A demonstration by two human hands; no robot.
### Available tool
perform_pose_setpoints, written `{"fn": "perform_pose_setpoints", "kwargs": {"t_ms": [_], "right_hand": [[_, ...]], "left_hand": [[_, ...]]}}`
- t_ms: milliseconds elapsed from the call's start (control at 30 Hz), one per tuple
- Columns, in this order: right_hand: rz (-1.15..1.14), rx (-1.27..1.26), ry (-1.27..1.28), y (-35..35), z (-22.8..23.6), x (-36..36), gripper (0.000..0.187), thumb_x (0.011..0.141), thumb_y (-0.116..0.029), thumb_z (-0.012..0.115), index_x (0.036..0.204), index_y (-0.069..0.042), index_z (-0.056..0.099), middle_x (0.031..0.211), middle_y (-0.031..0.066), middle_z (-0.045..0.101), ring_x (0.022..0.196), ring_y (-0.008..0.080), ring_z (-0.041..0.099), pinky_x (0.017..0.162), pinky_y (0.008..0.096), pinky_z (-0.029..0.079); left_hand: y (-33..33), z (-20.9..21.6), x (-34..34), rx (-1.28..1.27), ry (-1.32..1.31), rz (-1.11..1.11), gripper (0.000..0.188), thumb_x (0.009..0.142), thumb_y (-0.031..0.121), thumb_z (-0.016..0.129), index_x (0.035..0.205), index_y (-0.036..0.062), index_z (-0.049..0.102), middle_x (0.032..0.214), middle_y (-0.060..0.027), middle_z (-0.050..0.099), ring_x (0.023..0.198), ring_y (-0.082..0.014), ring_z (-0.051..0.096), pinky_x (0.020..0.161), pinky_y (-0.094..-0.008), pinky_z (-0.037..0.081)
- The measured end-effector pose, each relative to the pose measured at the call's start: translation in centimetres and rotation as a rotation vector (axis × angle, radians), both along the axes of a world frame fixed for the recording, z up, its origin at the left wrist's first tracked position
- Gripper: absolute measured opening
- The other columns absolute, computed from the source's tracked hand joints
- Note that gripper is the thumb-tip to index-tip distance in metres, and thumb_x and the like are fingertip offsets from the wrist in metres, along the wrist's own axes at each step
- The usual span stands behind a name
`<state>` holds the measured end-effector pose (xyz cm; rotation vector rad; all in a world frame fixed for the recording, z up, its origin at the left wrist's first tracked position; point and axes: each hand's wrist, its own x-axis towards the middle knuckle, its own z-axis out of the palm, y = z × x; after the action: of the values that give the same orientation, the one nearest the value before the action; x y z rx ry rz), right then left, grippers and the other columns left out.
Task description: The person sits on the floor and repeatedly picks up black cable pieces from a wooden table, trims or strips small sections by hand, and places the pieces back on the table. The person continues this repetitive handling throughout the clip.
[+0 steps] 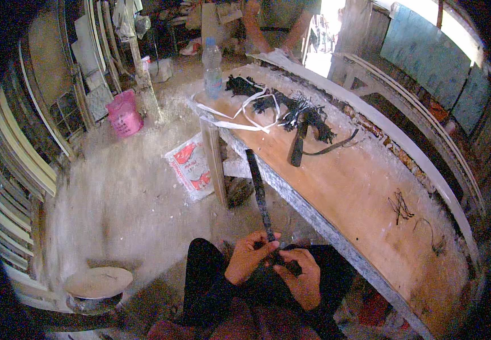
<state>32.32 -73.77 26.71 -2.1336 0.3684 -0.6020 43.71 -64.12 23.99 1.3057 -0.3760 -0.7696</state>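
Observation:
A long, narrow black strip (259, 195) stands up from my hands and leans against the bench's near edge. My left hand (251, 260) is closed on its lower part, thumb and fingers pinched together. Just to the right, my right hand (301, 277) has its fingers curled around the strip's dark lower end, above my lap. Exactly what the fingertips grip there is partly hidden. On the bench lie several bundled black strips (308, 113), a dark handle-like piece (297, 150) and a looped white strap (231, 122).
The wooden bench (342, 192) runs from far left to near right, with thin dark wires (401, 207) on it. A clear bottle (212, 71) stands at its far end. Beyond are a pink bag (125, 113), a printed sack (191, 167) and a round-topped stool (98, 283).

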Motion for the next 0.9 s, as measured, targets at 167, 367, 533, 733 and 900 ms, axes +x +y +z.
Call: {"fn": "perform_pose_setpoints", "kwargs": {"t_ms": [167, 367, 533, 733, 900], "right_hand": [[-0.060, 0.096, 0.023, 1.5, -1.3, 0.6, 0.026, 0.068, -0.007, 0.071, 0.091, -0.003, 0.061, 0.086, 0.0106, 0.061, 0.078, 0.0208, 0.059, 0.072, 0.0292, 0.046], [-0.022, 0.225, 0.176, 2.7, -4.1, -0.7, 0.020, 0.070, -0.007, 0.069, 0.087, -0.002, 0.062, 0.086, 0.0095, 0.063, 0.082, 0.0180, 0.060, 0.074, 0.0278, 0.047], [-0.008, 0.329, 0.316, 3.4, -5.2, -1.0, 0.018, 0.070, -0.010, 0.070, 0.085, -0.002, 0.062, 0.085, 0.0080, 0.063, 0.081, 0.0171, 0.060, 0.074, 0.0277, 0.046], [0.049, 0.163, 0.261, 3.3, -5.2, 0.5, 0.019, 0.067, -0.013, 0.073, 0.079, -0.004, 0.061, 0.081, 0.0069, 0.060, 0.075, 0.0187, 0.058, 0.071, 0.0283, 0.045], [0.029, 0.202, 0.340, 3.6, -5.2, 1.4, 0.018, 0.067, -0.014, 0.072, 0.076, -0.005, 0.059, 0.076, 0.0063, 0.058, 0.070, 0.0191, 0.055, 0.068, 0.0297, 0.043]], "left_hand": [[1.3, -0.9, -0.8, 0.022, 0.127, -0.036, 0.017, 0.084, 0.017, 0.058, 0.082, 0.0003, 0.057, 0.094, -0.0092, 0.062, 0.064, -0.0077, 0.054, 0.052, -0.0225, 0.046], [4.2, -2.2, -1.4, 0.061, 0.189, -0.097, 0.020, 0.087, 0.018, 0.055, 0.085, -0.0013, 0.056, 0.094, -0.0087, 0.061, 0.072, -0.0106, 0.057, 0.060, -0.0247, 0.051], [5.2, -4.5, -1.9, 0.107, 0.015, -0.112, 0.018, 0.085, 0.018, 0.056, 0.087, -0.0006, 0.056, 0.098, -0.0083, 0.059, 0.076, -0.0128, 0.057, 0.061, -0.0245, 0.051], [6.1, -5.5, -1.1, 0.072, -0.062, -0.131, 0.017, 0.083, 0.017, 0.059, 0.085, 0.0012, 0.055, 0.098, -0.0082, 0.059, 0.075, -0.0124, 0.057, 0.062, -0.0250, 0.050], [6.5, -5.5, -0.5, 0.054, -0.089, -0.084, 0.016, 0.081, 0.016, 0.062, 0.082, 0.0023, 0.054, 0.087, -0.0068, 0.061, 0.072, -0.0106, 0.056, 0.059, -0.0242, 0.047]]}}
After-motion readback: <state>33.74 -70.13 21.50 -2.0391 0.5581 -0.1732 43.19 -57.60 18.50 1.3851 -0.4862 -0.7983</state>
